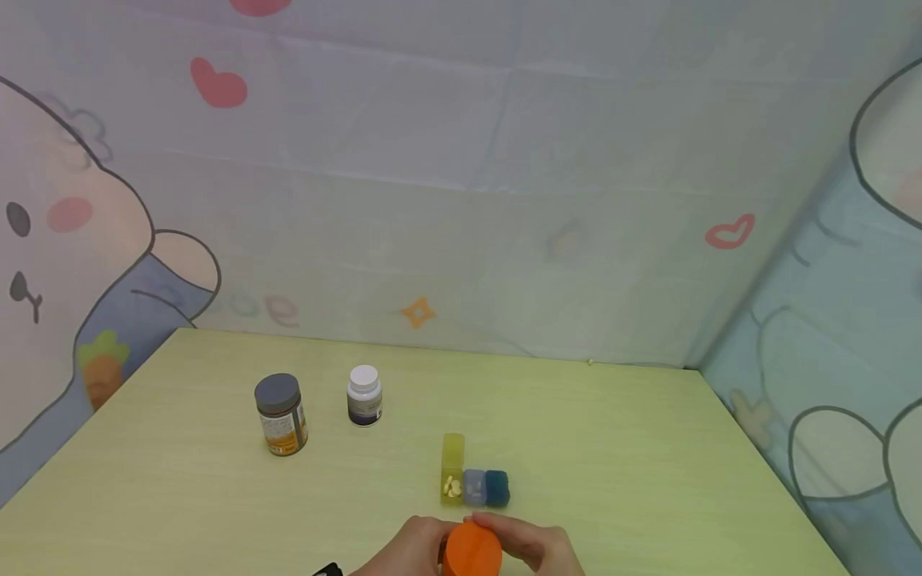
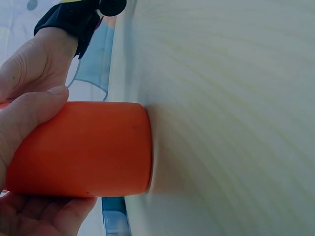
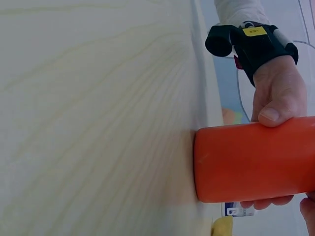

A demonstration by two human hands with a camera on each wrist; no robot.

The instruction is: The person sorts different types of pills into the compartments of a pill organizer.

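Note:
An orange bottle (image 2: 98, 147) stands upright at the table's near side, its round orange lid (image 1: 472, 550) seen from above. My left hand (image 1: 410, 548) grips the bottle's side, thumb on one face and fingers round the other. From the right, my right hand (image 1: 536, 548) holds the bottle near its top, fingers curled by the lid's far edge. Just beyond is a small pill organizer: its yellow compartment (image 1: 452, 498) has the lid flipped back and several pale tablets inside. The pale blue compartment (image 1: 475, 486) and dark teal compartment (image 1: 497, 488) beside it have their lids down.
A brown-and-orange jar (image 1: 282, 428) with a grey lid stands at the left. Right of it and farther back is a small white bottle (image 1: 364, 396) with a dark lower band. A printed cloth (image 1: 468, 160) rises behind the table (image 1: 612, 448).

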